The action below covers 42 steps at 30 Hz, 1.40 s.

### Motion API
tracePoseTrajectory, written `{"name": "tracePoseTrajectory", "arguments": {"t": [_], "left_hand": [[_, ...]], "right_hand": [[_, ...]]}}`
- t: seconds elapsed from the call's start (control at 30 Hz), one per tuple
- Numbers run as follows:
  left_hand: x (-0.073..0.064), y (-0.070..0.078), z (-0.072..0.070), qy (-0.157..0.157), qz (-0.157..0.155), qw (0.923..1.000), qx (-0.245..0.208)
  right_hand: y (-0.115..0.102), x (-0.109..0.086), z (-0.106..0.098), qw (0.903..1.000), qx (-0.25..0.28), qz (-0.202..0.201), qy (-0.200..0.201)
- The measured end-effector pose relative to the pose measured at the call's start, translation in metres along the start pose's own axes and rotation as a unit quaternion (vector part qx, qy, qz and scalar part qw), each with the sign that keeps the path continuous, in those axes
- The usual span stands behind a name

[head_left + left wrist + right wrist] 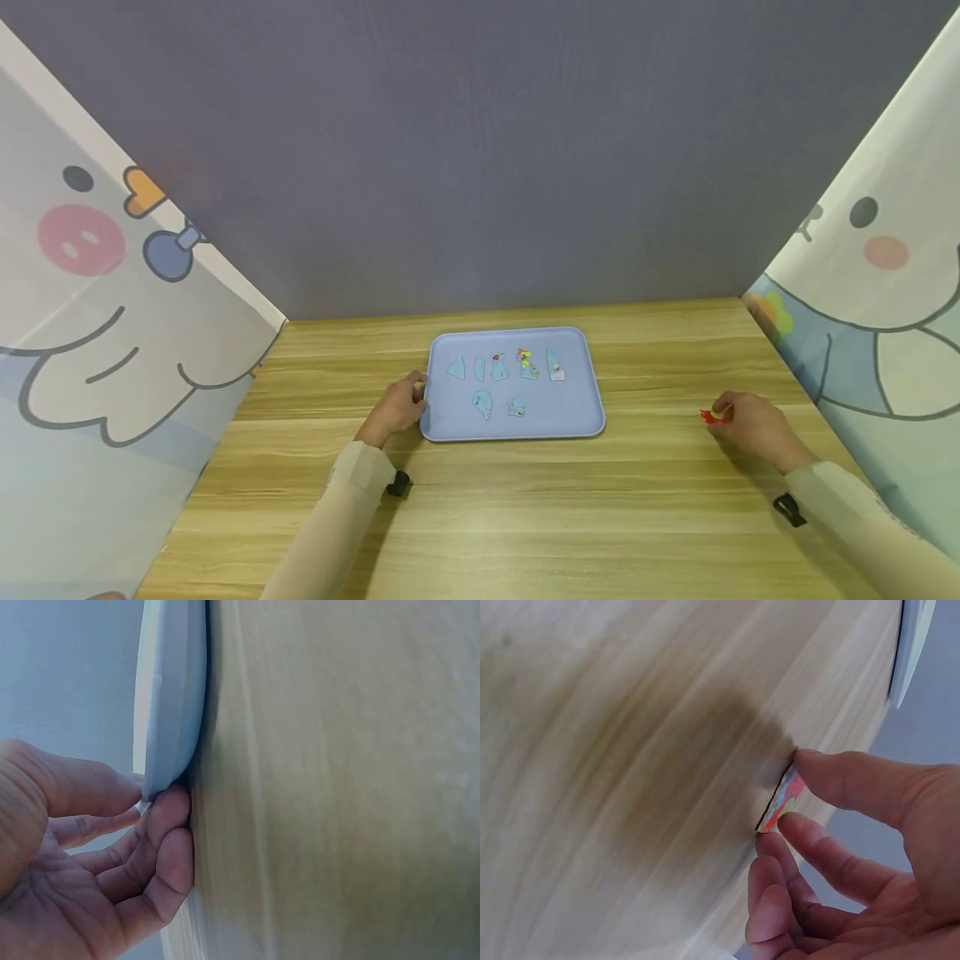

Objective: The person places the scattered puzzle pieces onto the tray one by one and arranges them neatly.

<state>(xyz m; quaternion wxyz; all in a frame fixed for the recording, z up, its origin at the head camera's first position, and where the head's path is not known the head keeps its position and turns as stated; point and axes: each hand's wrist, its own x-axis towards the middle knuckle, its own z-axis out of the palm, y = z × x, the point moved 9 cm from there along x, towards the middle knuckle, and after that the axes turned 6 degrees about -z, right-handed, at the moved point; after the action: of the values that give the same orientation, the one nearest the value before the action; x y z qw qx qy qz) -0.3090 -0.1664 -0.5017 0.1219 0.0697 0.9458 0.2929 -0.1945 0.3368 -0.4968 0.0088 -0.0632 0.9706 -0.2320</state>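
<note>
A pale blue rectangular tray (558, 417) lies on the wooden table, holding several light blue, irregular flat pieces in two rows. At its left edge my left hand (397, 407) pinches the rim (169, 735), thumb above and curled fingers underneath. Far to the right of the tray, my right hand (756, 423) pinches a small flat piece (786, 799) by its edges between thumb and fingers, close over the table. That piece is printed in red, green and pale blue, and the fingers cover part of it in the head view.
The wooden table (525, 517) reaches back to a grey panel (480, 167). Cartoon-printed sheets stand along the left side (97, 350) and the right side (892, 333). A dark band (789, 510) sits at the right wrist.
</note>
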Motion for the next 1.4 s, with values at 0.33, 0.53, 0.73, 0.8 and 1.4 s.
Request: {"name": "tracePoseTrajectory", "arguments": {"t": [0.33, 0.53, 0.73, 0.8, 1.4], "left_hand": [[-0.002, 0.0, -0.001, 0.004, -0.001, 1.0, 0.005], [-0.004, 0.003, -0.001, 0.001, -0.002, 1.0, 0.004], [-0.005, 0.003, -0.001, 0.0, -0.005, 1.0, 0.002], [-0.005, 0.003, -0.001, -0.001, -0.007, 1.0, 0.002], [0.0, 0.0, 0.0, -0.002, -0.011, 0.9999, 0.008]], "right_hand": [[0.003, 0.001, 0.002, 0.9996, -0.007, 0.011, 0.024], [0.005, 0.004, 0.003, 0.9991, 0.002, 0.02, 0.036], [-0.022, 0.01, -0.002, 0.9977, 0.017, -0.017, 0.063], [-0.034, 0.013, -0.004, 0.9971, 0.019, -0.028, 0.068], [-0.13, 0.044, 0.01, 0.9866, 0.045, -0.132, 0.085]]}}
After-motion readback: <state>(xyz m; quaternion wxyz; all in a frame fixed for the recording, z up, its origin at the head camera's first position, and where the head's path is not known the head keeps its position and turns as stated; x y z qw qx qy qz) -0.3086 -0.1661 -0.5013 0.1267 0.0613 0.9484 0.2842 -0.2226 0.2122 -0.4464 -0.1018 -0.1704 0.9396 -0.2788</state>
